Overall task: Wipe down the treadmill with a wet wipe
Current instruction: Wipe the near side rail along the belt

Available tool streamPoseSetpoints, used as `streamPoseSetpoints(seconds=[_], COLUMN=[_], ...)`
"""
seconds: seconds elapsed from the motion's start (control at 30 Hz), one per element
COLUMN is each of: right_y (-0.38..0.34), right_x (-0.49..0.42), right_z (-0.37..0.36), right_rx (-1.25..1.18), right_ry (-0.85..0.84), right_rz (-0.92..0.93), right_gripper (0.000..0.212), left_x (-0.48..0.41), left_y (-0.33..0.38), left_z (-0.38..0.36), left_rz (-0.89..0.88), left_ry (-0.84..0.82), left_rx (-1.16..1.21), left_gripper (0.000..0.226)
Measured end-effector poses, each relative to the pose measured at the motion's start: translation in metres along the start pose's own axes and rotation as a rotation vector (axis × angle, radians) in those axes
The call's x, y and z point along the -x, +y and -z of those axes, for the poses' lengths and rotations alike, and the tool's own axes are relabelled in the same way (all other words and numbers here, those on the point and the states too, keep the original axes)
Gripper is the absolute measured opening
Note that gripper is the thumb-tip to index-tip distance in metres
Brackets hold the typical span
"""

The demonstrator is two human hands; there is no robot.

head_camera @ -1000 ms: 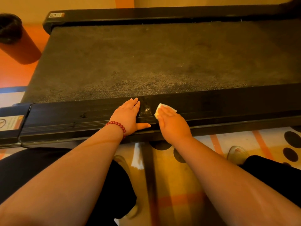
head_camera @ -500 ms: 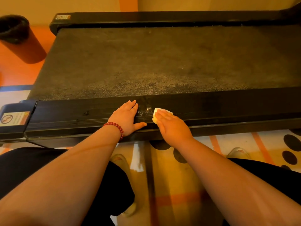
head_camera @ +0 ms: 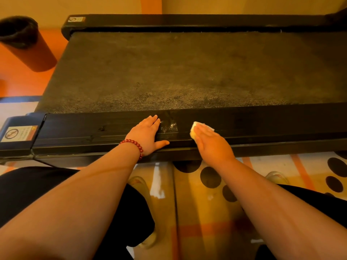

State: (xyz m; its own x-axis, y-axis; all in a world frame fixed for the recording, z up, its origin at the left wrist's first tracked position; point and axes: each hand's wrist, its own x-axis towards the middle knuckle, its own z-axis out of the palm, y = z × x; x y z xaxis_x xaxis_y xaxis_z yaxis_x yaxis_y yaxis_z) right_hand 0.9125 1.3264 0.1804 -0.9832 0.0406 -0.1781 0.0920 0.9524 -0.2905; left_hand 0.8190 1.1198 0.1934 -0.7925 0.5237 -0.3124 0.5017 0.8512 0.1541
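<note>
The black treadmill lies across the view, its dusty running belt beyond a black side rail nearest me. My left hand, with a red bead bracelet at the wrist, rests flat on the rail, fingers straight. A wet smear glistens on the rail just right of its fingertips. My right hand presses a folded white wet wipe onto the rail with straight fingers; only the wipe's far edge shows past the fingertips.
A dark round bin stands on the orange floor at the far left. A warning sticker sits on the treadmill's grey end cap. Below the rail is a patterned mat with black dots; my black-clad knees and light slippers flank it.
My right hand has slid the wipe to the right along the rail, away from my left hand, uncovering the wet smear between them. My left hand stays put.
</note>
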Motion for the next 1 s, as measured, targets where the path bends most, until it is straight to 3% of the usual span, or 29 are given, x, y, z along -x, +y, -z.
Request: streamPoseSetpoints(seconds=[0.1,0.23,0.3,0.47,0.67,0.87,1.0], right_y=[-0.010,-0.034,-0.025,-0.014,-0.022,-0.025,-0.049], right_x=[-0.001,0.006,0.009,0.005,0.011,0.005,0.004], right_z=[-0.007,-0.018,-0.011,-0.013,-0.021,-0.020,-0.030], right_rx=[-0.038,-0.013,-0.003,-0.070,0.018,-0.065,-0.011], right_ry=[0.096,0.050,0.013,0.094,0.026,0.118,0.011], right_rz=[-0.142,0.102,0.114,-0.147,0.164,-0.120,0.189], right_gripper=[0.048,0.047,0.048,0.049,0.050,0.052,0.054], left_x=[0.000,0.001,0.002,0.005,0.008,0.008,0.009], left_y=[-0.001,0.001,0.000,-0.006,-0.008,-0.015,-0.017], left_z=[-0.001,-0.001,0.000,0.002,0.002,0.005,0.004], left_rz=[0.008,0.010,0.010,0.035,0.037,0.062,0.058], left_ry=[0.007,0.015,0.018,0.007,0.005,0.000,-0.006], left_rx=[-0.007,-0.010,-0.012,-0.026,-0.015,-0.007,-0.001], left_gripper=[0.090,0.090,0.089,0.090,0.089,0.090,0.090])
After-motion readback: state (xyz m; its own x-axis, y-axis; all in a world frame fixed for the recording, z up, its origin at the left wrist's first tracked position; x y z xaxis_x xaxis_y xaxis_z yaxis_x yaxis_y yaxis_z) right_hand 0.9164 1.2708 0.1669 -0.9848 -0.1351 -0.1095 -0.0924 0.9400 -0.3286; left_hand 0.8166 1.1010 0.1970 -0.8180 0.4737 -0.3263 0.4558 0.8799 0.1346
